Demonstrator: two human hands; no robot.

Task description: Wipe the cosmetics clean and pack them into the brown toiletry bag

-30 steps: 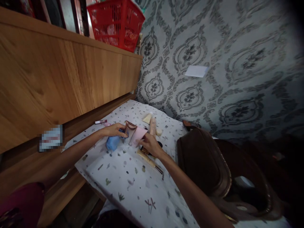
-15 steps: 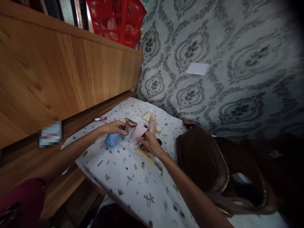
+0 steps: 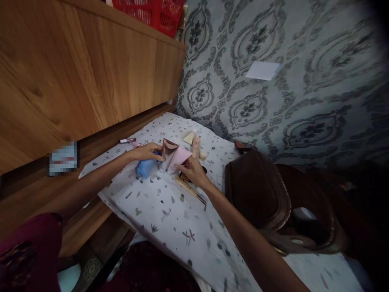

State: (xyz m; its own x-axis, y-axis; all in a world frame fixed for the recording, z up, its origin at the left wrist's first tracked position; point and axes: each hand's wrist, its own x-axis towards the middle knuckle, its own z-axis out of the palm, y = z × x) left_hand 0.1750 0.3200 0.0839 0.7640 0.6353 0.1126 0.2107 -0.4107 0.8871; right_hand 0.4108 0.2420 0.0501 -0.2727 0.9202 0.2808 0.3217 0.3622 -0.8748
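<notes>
My left hand [image 3: 148, 152] grips a shiny rose-gold piece with a clear lower part [image 3: 169, 149], which looks like a small pouch or tube. In my right hand [image 3: 193, 168] is a pink squeeze tube [image 3: 180, 157], held slanted right beside the rose-gold piece. A crumpled blue item [image 3: 145, 168] lies under my left hand. Near my right hand are a gold tube with a dark end [image 3: 188, 188] and some dark small items partly hidden by it. Behind them lie a pale yellow tube [image 3: 189, 137], a beige-pink bottle [image 3: 196, 147] and a small cream object [image 3: 203, 154].
A patterned white cloth [image 3: 165, 227] covers the surface. A brown handbag [image 3: 255, 190] stands at the right. Left is a wooden cabinet [image 3: 91, 81] with a red basket [image 3: 146, 12] on top. A lip gloss tube [image 3: 127, 140] lies by the cloth's left edge.
The camera has tilted down a little, so the scene sits higher. Both hands keep their holds, with the pink tube and rose-gold piece lifted slightly and still side by side.
</notes>
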